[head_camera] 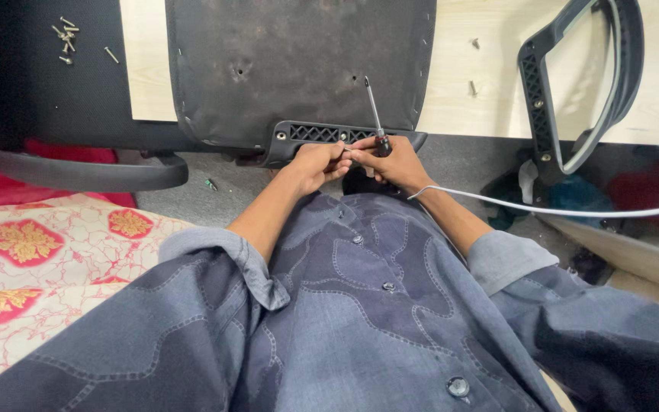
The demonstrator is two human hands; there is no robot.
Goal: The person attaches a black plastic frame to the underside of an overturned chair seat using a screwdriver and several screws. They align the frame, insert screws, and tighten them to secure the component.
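Observation:
My right hand [394,162] grips a screwdriver [375,114] by its dark handle, with the metal shaft pointing up and away over the dark chair seat underside [299,61]. My left hand [316,164] meets the right one at the fingertips, pinching something small that I cannot make out. Both hands rest at the near edge of a black plastic bracket with a lattice pattern [318,133], which sits along the seat's front edge.
A pile of loose screws [65,37] lies at the far left. A black armrest [85,172] lies at left, a black chair frame part [573,84] leans at right. A white cable [573,210] crosses my right arm. A patterned mattress [40,259] is at left.

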